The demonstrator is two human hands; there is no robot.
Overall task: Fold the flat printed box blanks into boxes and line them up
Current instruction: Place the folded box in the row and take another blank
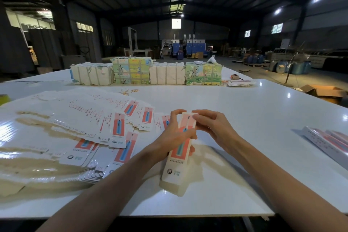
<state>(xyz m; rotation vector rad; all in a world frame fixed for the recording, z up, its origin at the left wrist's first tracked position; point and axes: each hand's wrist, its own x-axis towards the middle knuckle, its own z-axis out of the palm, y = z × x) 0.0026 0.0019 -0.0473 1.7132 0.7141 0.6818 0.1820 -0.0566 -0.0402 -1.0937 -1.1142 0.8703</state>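
Observation:
A long white box [178,156] printed with a red panel and a blue toothbrush stands tilted above the white table [254,118], its near end low by the table's front. My left hand [174,133] grips its middle from the left, thumb across the printed face. My right hand [212,124] pinches the far top end, fingertips on the end flap. Several flat printed box blanks [105,133] lie fanned out in a loose heap to the left. Finished boxes [327,141] lie side by side at the table's right edge.
Four wrapped bundles [146,73] stand in a row at the table's far side, with a small stack of blanks [239,83] and a tape measure [235,76] to their right. Rubber bands [129,91] lie mid-table. An open cardboard carton [327,92] sits on the floor at right.

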